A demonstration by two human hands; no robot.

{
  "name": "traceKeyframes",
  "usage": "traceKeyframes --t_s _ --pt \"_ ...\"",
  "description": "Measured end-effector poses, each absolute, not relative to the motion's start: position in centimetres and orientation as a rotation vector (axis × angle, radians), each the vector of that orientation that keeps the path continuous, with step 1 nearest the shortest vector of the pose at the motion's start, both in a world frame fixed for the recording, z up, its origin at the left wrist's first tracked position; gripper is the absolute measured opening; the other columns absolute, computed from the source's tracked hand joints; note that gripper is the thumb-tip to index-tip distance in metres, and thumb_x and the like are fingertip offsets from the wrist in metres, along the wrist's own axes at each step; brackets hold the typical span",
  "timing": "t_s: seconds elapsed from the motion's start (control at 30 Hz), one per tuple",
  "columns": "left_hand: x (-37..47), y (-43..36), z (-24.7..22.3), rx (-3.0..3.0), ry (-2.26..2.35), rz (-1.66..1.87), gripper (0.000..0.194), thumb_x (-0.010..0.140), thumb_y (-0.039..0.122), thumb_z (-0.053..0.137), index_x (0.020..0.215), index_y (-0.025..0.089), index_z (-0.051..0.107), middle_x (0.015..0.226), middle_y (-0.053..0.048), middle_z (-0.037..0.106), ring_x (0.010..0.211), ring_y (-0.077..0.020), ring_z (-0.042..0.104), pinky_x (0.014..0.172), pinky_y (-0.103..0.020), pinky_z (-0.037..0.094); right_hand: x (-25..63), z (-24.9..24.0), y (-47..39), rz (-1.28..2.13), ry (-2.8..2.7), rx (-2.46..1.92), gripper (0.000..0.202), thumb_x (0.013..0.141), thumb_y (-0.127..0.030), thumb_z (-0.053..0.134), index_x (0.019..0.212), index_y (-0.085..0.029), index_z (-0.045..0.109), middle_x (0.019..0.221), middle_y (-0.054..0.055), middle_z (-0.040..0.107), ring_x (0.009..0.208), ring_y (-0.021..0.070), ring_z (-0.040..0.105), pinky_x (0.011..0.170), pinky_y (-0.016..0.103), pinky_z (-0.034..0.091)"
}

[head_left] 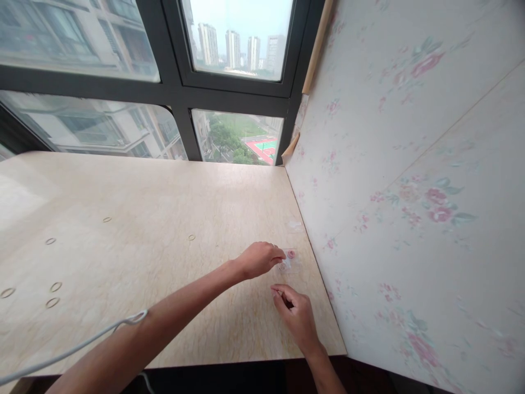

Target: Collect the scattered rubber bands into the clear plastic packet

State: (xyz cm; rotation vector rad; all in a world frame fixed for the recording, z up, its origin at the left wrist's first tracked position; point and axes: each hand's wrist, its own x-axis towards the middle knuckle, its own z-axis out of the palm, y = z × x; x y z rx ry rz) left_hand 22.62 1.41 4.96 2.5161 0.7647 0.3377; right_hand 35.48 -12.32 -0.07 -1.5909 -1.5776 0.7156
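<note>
Clr packet pt. hidden, L hand

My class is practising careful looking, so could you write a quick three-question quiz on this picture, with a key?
1. True or false: the right hand is nearer the window than the left hand.
2. How many rings show on the table to the left of both hands in the picture?
3. What is right by the left hand's fingertips: (a) a mug, (b) a clear packet, (c) a spoon?

Key: 1. False; 2. Six; 3. b
</note>
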Motion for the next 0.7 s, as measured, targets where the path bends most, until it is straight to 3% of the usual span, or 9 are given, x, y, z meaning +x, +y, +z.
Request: traceKeyframes --t_s 0.37,0.7 --pt "16.1 -0.6 2.5 2.162 1.035 0.642 0.018 0.088 0.024 0.052 0.086 0.018 0.069 0.084 -0.004 0.068 0.067 -0.0123 0.058 0.065 -0.024 0.044 35.5 -0.6 -12.3 0.671 -1.591 -1.581 0.032 0.088 -0.041 0.049 0.088 -0.017 0.072 0.058 0.001 0.062 0.049 0.0129 0.055 0.049 0.020 0.044" --pt "6.4 -6.1 0.2 1.945 1.397 0.909 0.017 0.087 0.020 0.049 0.080 0.017 0.064 0.076 -0.002 0.060 0.065 -0.0110 0.052 0.061 -0.023 0.040 36.2 -2.5 -12.2 0.660 -1.585 -1.645 0.036 0.077 -0.051 0.059 0.082 -0.019 0.075 0.057 0.001 0.063 0.049 0.0138 0.059 0.049 0.018 0.048"
